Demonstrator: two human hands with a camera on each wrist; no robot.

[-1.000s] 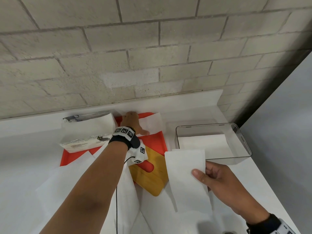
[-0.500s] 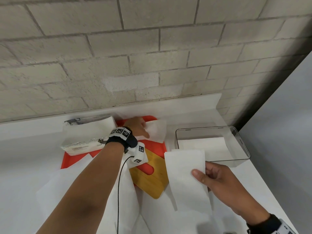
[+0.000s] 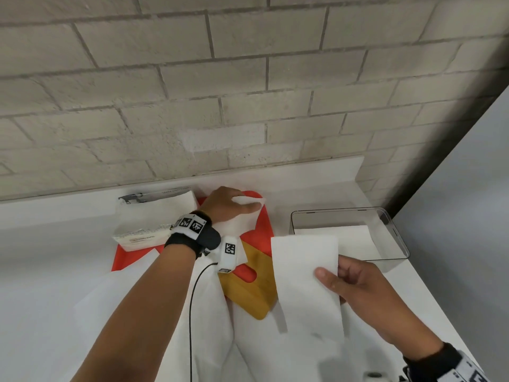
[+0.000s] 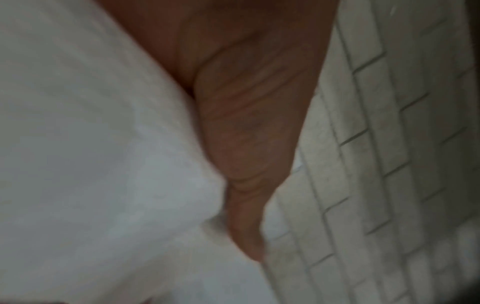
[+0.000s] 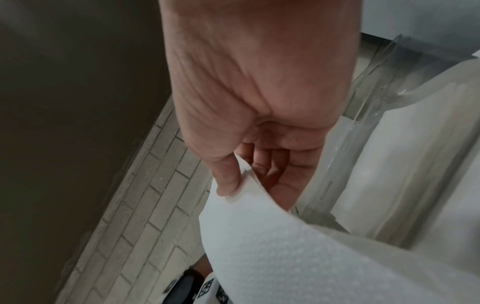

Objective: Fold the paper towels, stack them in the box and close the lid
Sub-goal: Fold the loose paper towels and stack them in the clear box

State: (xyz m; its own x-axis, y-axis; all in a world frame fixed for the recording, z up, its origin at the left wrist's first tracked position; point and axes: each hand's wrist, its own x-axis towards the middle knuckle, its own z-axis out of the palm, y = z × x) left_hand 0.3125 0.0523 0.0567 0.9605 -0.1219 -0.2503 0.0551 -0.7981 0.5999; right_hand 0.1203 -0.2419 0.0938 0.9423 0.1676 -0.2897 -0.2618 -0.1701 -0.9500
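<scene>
My left hand (image 3: 252, 204) reaches over the red tray (image 3: 261, 232) and grips a white paper towel (image 3: 237, 226) lying on it, a fold of it caught between thumb and fingers. In the left wrist view the towel (image 4: 91, 164) bunches against my thumb (image 4: 246, 144). My right hand (image 3: 329, 274) pinches a folded towel (image 3: 305, 288) by its right edge, just in front of the clear box (image 3: 338, 210). The right wrist view shows my thumb (image 5: 226, 176) on that towel (image 5: 285, 257). A folded towel (image 3: 344, 235) lies in the box. The wooden lid (image 3: 256, 299) lies partly on the tray.
A pack of paper towels (image 3: 154, 219) sits on the tray's far left. Several loose unfolded towels (image 3: 132, 312) spread over the white counter in front. A brick wall (image 3: 248, 92) stands behind, and a grey panel (image 3: 468, 216) closes the right side.
My left hand has closed on the towel on the tray and drawn it up, so its far corner has folded inward. My right hand has kept still with the folded towel.
</scene>
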